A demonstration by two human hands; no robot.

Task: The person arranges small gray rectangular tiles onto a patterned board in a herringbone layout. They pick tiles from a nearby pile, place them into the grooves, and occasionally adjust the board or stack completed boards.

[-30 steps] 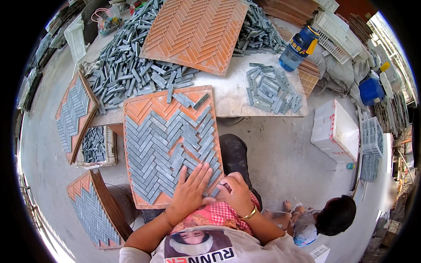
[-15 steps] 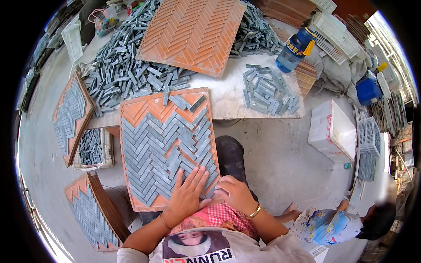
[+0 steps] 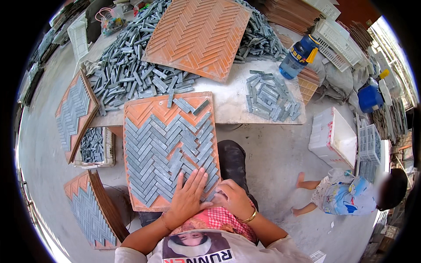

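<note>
An orange tray [image 3: 151,107] with herringbone slots leans from my lap against the table edge. Grey stone strips [image 3: 147,158] fill most of it in a zigzag; a few slots near its right middle show bare orange. My left hand [image 3: 188,193] lies flat over the strips at the lower right, fingers stretched and holding nothing. Beside it, at the tray's lower right corner, my right hand [image 3: 234,200] has its fingers curled together; whatever they grip is hidden. Several loose strips [image 3: 186,105] rest across the tray's top edge.
A heap of grey strips [image 3: 127,72] and a bare orange tray [image 3: 197,37] cover the table's back. At right are a smaller pile [image 3: 274,96] and a blue bottle [image 3: 298,57]. Filled trays [image 3: 90,210] stand left. Another person [image 3: 351,197] is at right, near a white box [image 3: 333,136].
The other person at right has shifted farther from me, with legs now apart. My view has tilted slightly. Both my hands keep nearly the same place on the tray.
</note>
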